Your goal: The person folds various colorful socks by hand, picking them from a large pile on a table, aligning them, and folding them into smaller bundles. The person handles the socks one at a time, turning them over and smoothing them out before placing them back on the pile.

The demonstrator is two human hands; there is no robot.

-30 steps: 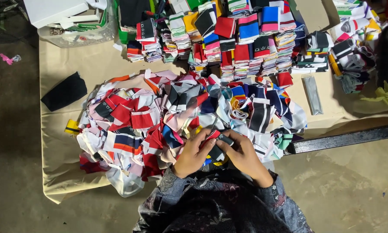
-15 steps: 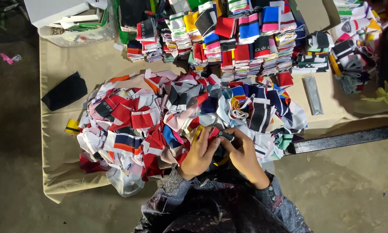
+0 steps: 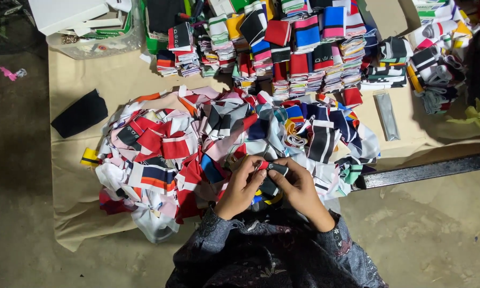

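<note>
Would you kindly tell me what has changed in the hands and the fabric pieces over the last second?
Very little. The left hand and right hand have stayed together at the near edge of the loose pile, pinching the same small dark fabric piece; only the fingers have shifted slightly. The loose pile, the sorted stacks and the black cloth lie as before.

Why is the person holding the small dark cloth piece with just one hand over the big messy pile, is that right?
Not quite. The head view shows both hands on it: the left hand and the right hand pinch the small dark cloth piece together. It is indeed held over the big messy pile of cloth pieces.
</note>
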